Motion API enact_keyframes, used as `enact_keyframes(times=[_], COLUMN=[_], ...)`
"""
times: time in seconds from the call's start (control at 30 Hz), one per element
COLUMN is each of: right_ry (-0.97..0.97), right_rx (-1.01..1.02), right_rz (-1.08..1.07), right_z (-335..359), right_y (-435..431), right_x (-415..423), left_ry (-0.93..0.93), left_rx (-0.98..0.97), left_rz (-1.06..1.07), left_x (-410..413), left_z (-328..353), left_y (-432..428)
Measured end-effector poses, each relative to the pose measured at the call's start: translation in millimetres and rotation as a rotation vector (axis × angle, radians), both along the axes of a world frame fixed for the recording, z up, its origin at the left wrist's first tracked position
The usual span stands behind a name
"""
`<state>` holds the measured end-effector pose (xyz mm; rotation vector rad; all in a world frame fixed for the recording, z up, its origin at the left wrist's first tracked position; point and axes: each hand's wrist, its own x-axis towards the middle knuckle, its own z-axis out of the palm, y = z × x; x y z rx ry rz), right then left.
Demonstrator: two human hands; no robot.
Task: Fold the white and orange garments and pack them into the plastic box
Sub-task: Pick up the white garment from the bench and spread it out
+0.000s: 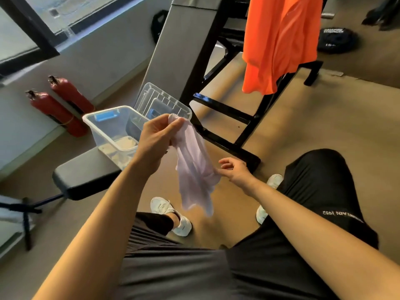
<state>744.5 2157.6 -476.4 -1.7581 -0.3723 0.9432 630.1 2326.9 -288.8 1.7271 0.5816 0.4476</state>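
Observation:
My left hand [154, 137] pinches the top of a thin white garment [194, 167], which hangs limp between my knees. To the right of the cloth, my right hand [236, 169] has loosely curled fingers touching the garment's lower edge; whether it grips is unclear. The clear plastic box [104, 126] stands open on a black padded bench [86, 174], just left of my left hand. Its lid [162, 102] leans behind it. The orange garment [279, 42] hangs from a black gym frame at the upper right, out of reach of both hands.
Two red fire extinguishers [58, 105] lean against the wall at left. A black metal frame [227, 118] with a grey inclined pad stands ahead. A weight plate [336, 40] lies on the floor at far right. My knees and white shoes are below.

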Motion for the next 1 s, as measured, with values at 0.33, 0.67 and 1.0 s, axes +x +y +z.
enact_keyframes(times=[0.33,0.67,1.0], right_ry=[0.260,0.103,-0.776], right_rx=[0.086,0.355,-0.113], right_rz=[-0.139,-0.193,0.098], right_z=[-14.7,74.8,99.7], right_y=[16.0,-1.3,-4.0], right_x=[-11.5,55.0,66.8], left_ry=[0.057,0.282,0.446], left_rx=[0.011,-0.073,0.129], left_rz=[0.112,0.452,0.169], left_x=[-36.4,-87.4,-113.0], left_z=[-3.4,-61.1,-99.0], left_y=[24.9,86.8,73.7])
